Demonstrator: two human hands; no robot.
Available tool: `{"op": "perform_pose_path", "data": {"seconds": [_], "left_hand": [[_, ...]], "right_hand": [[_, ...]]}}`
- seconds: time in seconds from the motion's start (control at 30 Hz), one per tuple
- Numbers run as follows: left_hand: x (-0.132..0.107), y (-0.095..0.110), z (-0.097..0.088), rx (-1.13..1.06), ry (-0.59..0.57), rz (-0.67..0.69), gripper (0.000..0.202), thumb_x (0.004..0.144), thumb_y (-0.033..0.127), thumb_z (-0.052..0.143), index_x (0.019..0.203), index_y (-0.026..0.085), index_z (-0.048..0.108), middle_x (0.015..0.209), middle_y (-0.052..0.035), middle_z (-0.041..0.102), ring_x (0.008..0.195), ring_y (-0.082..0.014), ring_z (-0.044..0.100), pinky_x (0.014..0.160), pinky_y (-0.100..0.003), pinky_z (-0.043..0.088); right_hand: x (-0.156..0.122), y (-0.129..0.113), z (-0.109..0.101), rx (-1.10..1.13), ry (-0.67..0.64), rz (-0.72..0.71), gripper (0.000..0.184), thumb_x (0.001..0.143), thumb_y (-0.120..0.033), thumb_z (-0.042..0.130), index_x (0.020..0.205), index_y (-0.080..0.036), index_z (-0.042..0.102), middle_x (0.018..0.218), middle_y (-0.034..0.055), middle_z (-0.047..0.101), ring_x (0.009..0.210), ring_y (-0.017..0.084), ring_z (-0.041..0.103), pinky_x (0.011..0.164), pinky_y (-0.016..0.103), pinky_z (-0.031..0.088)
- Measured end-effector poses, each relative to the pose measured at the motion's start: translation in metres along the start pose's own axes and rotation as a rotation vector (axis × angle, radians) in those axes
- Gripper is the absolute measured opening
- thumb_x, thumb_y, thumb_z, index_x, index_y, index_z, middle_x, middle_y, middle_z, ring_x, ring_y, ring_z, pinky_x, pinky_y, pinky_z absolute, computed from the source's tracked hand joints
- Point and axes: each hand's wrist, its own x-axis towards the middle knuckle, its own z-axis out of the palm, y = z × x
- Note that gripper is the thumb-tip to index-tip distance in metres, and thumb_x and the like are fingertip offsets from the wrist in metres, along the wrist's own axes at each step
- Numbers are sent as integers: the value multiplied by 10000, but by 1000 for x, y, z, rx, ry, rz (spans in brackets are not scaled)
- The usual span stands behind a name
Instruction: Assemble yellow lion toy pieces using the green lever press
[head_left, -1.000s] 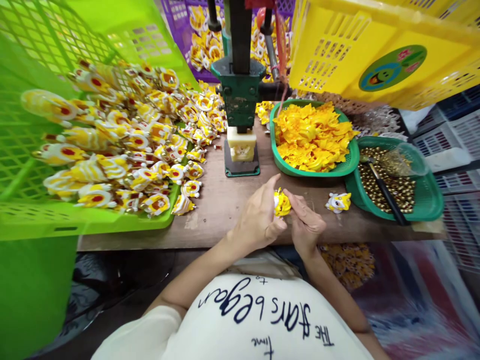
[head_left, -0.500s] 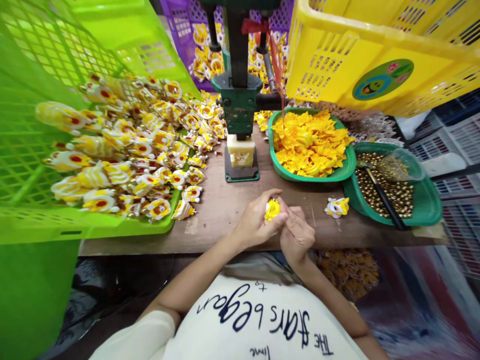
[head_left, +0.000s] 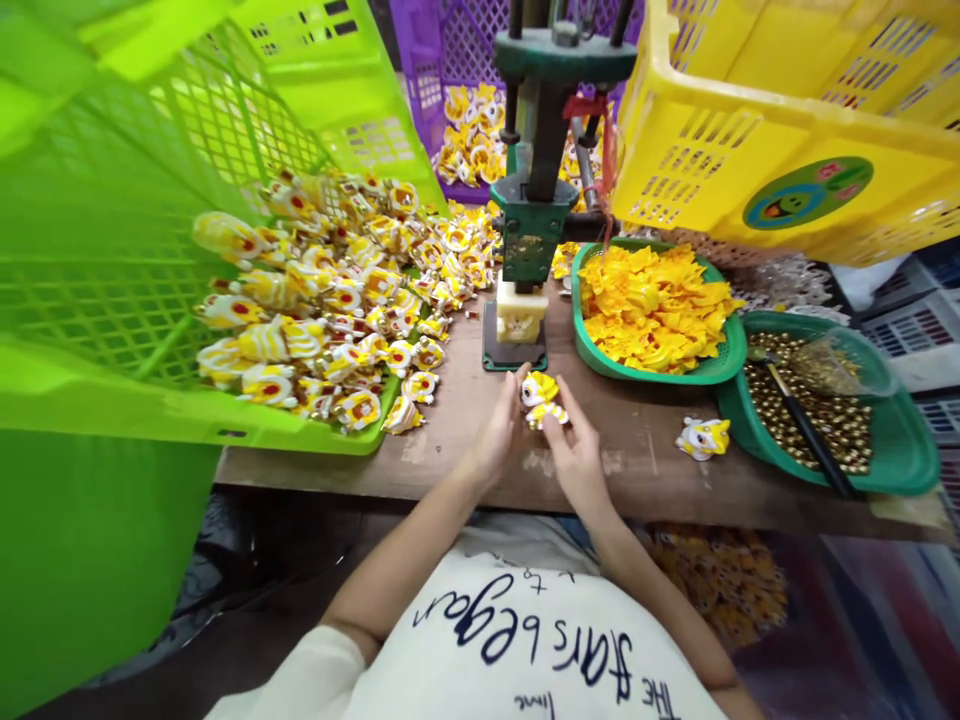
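A small yellow-and-white plastic animal figure (head_left: 541, 390) is held between my two hands, just in front of the press. My left hand (head_left: 498, 428) has its fingertips against the figure's left side. From the right, my right hand (head_left: 579, 455) pinches its lower part between thumb and fingers. Behind them, the green hand press (head_left: 534, 240) stands over a cream block (head_left: 520, 316) on a dark base plate. Another yellow-and-white animal head (head_left: 703, 438) lies on the wooden table (head_left: 465, 470) to the right of my hands.
At left a lime-green crate (head_left: 300, 432) lies tipped, with many figure parts spilling out. On the right stand a green basket (head_left: 660, 375) of yellow pieces and a green basin (head_left: 911, 450) of gold bells with a black-handled scoop (head_left: 814, 440). Yellow (head_left: 697, 150) and purple (head_left: 416, 85) crates stand behind.
My hands have moved forward toward the press with the figure, which now shows its white face and body. The fingers have spread more around it, and the camera view has shifted.
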Motion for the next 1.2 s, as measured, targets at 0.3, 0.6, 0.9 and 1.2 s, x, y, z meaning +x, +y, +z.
{"op": "perform_pose_path", "data": {"seconds": [0.3,0.6,0.9,1.2], "left_hand": [[35,8,-63,407,258,304,408,876,391,574,1229,187,599,1336,-106,573,1281,-246,489,1082,-394,379],[77,4,-70,296,56,261,367,836,381,598,1072,113,679,966,-85,709,809,-169,630,738,-266,487],[86,19,-63,851,256,340,321,940,274,469,728,120,654,742,-90,698,657,-174,614,620,-262,451],[79,30,-51,1285,299,423,307,982,280,422,867,138,669,881,-134,733,817,-235,679,696,-298,433]], "right_hand": [[58,-7,17,-489,225,-379,428,939,-367,569,1315,-164,586,1230,161,633,1149,250,614,1005,405,506],[100,31,54,-693,337,-516,380,944,-249,544,1302,-126,508,1302,210,494,1258,272,516,1001,417,496],[108,29,48,-686,401,-729,247,989,-216,473,1188,-148,603,1057,138,635,1025,212,633,909,347,545],[123,23,44,-702,457,-768,205,984,-207,485,990,-185,688,941,103,623,909,192,635,826,317,555]]}}
